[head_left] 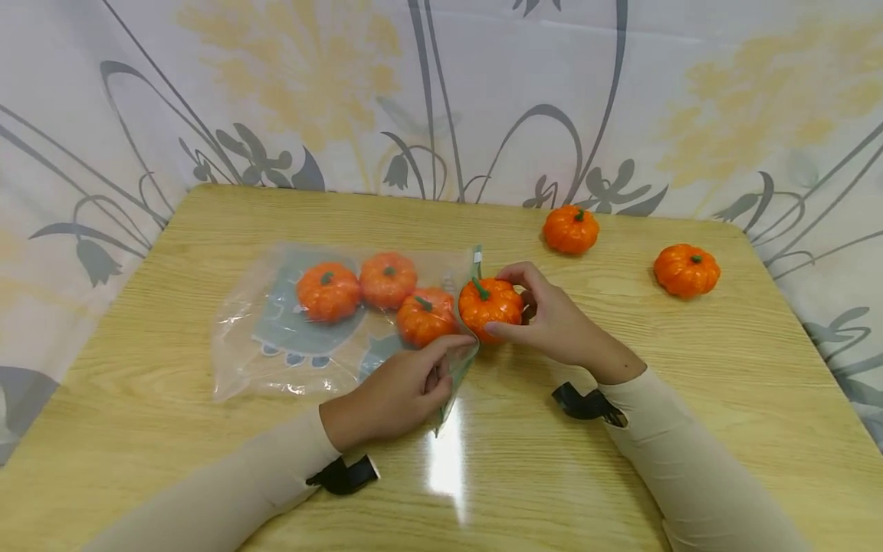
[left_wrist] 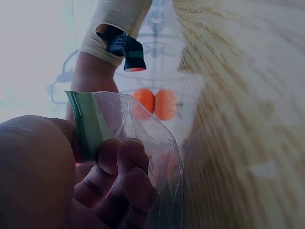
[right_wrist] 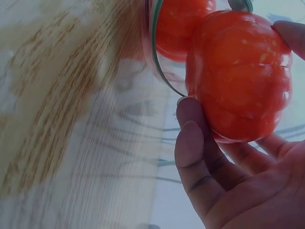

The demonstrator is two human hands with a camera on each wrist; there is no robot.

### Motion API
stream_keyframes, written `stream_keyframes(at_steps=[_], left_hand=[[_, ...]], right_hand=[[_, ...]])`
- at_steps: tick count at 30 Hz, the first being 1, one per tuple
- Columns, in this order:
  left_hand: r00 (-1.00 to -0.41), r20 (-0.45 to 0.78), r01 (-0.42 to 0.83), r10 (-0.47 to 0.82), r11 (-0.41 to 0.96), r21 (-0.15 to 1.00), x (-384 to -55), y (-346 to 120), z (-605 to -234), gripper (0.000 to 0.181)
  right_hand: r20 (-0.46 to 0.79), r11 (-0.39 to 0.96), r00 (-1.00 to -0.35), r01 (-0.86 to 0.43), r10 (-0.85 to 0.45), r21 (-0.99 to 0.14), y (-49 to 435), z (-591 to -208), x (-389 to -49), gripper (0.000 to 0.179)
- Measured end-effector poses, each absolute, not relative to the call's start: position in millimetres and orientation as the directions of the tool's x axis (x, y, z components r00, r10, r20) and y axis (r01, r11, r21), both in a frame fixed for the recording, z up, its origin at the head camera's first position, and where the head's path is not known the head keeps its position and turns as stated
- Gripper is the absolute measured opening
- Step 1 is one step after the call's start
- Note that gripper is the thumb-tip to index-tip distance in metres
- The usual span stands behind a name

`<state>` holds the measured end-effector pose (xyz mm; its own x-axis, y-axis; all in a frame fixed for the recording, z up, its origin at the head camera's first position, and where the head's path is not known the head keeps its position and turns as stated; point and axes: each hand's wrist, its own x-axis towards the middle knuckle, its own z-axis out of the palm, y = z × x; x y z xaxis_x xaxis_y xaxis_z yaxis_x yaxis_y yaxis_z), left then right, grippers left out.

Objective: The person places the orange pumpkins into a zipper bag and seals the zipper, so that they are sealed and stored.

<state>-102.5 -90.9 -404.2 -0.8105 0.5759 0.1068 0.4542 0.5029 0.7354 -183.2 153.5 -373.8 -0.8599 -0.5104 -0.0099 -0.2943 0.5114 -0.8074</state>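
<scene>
Right hand [head_left: 552, 320]: fingers curl round the held pumpkin [head_left: 491, 313].
Left hand [head_left: 405, 386]: fingers pinch the near part of the green rim [head_left: 471, 356].
Held pumpkin: just right of the bag's mouth, nearer the right hand; contact with the rim unclear.
Bag [head_left: 276, 318]: long axis left to right, mouth facing right, three pumpkins [head_left: 328, 293] inside.
Loose pumpkins [head_left: 571, 230] [head_left: 686, 271]: two, on the table [head_left: 552, 483], beyond and right of the right hand.

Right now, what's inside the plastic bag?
Three orange pumpkins, seen through the bag. A fourth pumpkin, in the right hand, is at its opening. The left hand covers part of the bag; what's behind that hand can't be seen.
</scene>
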Motion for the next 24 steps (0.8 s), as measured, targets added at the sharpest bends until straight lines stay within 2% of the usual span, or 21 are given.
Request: stream_keyframes(at_steps=[10,24], left_hand=[[-0.81,0.115,0.46,0.576,0.501,0.733,-101.8,-93.1,-405.0,0.053],[-0.809,0.114,0.46,0.577,0.499,0.735,-102.9,-93.7,-403.6,0.053]], right_hand=[[0.016,0.522,-0.845,-0.344,-0.534,-0.781,151.6,-374.3,-182.8,0.064],[0.008,0.534,-0.85,-0.337,-0.526,-0.776,149.4,-378.9,-184.0,0.065]])
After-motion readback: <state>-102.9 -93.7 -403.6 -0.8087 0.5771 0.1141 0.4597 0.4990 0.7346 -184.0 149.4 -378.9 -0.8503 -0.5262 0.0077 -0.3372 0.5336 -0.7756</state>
